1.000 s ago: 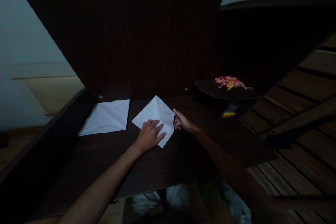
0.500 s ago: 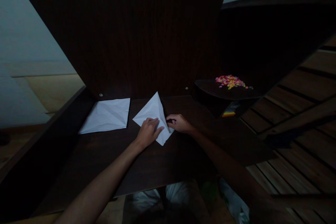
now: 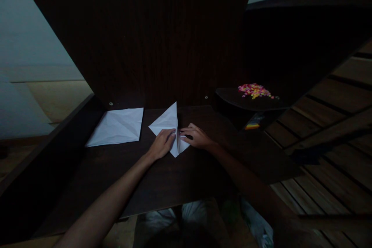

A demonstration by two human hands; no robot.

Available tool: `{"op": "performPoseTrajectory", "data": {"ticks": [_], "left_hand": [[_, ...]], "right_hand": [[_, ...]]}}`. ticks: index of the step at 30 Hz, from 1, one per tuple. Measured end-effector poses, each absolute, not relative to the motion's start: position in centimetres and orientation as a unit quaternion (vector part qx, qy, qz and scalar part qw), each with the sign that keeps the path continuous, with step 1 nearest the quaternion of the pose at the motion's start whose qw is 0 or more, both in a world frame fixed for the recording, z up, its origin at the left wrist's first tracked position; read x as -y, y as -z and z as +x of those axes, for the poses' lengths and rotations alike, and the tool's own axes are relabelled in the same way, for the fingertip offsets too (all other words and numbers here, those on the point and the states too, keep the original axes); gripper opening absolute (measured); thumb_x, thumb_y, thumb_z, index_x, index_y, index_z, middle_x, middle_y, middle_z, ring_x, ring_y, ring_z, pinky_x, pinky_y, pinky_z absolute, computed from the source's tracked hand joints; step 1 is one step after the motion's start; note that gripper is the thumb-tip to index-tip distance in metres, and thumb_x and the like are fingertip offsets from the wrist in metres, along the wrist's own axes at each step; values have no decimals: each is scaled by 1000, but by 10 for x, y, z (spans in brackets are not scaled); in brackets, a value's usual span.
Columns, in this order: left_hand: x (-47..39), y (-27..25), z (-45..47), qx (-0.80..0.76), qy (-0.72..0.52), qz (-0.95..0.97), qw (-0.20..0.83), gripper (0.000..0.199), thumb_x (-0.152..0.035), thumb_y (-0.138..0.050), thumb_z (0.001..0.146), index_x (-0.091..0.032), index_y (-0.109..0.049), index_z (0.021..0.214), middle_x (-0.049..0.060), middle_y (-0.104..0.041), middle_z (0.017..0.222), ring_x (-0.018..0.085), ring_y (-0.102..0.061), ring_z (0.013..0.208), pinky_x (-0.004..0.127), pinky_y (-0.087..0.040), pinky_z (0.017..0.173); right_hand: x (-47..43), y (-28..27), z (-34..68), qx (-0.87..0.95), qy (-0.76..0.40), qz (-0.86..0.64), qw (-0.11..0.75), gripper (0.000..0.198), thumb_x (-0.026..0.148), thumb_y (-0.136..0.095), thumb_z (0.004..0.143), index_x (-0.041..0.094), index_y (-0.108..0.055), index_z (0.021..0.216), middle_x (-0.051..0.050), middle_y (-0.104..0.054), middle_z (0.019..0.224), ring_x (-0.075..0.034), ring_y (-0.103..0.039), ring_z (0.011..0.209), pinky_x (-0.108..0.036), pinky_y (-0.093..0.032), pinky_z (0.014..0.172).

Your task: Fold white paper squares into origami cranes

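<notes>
A folded white sheet of paper lies on the dark desk, one pointed corner aimed at the back panel. Along its middle a flap stands up as a ridge. My left hand lies over the left half, gripping the paper beside the ridge with fingers and thumb. From the other side, my right hand has its bent fingers on the right flap, close against the ridge. The fingertips of both hands nearly meet there, and the exact hold of the right fingers is partly hidden.
A flat stack of white paper lies on the desk to the left. On a small rounded shelf at right sits a heap of colourful small pieces. A dark side board borders the left.
The paper has turned slightly, and its right flap now opens out with the ridge raised. My right fingers have moved inward over it; my left hand has shifted slightly left.
</notes>
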State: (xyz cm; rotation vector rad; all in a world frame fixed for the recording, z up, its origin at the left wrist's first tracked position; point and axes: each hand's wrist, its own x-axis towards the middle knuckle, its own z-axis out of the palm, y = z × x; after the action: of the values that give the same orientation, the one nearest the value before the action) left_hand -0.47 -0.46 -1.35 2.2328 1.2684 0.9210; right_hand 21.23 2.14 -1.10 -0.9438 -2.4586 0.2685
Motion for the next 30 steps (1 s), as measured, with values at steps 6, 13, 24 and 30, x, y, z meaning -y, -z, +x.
{"op": "performPoseTrajectory", "data": {"ticks": [6, 13, 24, 30], "left_hand": [[1, 9, -9, -485, -350, 747, 289, 45, -42, -32, 94, -16, -61, 117, 9, -65, 117, 24, -57, 112, 38, -40, 102], [2, 0, -9, -488, -359, 725, 327, 45, -44, -32, 93, -17, -65, 109, 6, -68, 113, 23, -59, 108, 35, -42, 99], [-6, 10, -14, -453, -345, 770, 287, 34, -14, -55, 73, -18, -65, 105, 6, -68, 108, 22, -63, 100, 38, -47, 95], [-6, 8, -16, -430, -332, 797, 263, 40, -9, -57, 69, -16, -64, 107, 8, -67, 111, 22, -61, 104, 39, -44, 99]], "right_hand": [[-20, 12, 209, 904, -97, -329, 256, 26, 29, -56, 88, 19, -69, 109, -6, -66, 119, -22, -52, 96, -39, -45, 87], [-13, 11, 200, 898, -67, -377, 216, 26, 37, -57, 88, 19, -71, 102, -7, -65, 120, -25, -50, 101, -42, -42, 87], [-8, 9, 197, 889, -81, -402, 206, 42, 47, -66, 78, 21, -66, 110, -8, -61, 124, -28, -47, 107, -46, -38, 90], [-3, 7, 194, 887, -78, -414, 190, 55, 55, -67, 73, 22, -63, 116, -10, -58, 127, -30, -45, 110, -48, -34, 93]]}}
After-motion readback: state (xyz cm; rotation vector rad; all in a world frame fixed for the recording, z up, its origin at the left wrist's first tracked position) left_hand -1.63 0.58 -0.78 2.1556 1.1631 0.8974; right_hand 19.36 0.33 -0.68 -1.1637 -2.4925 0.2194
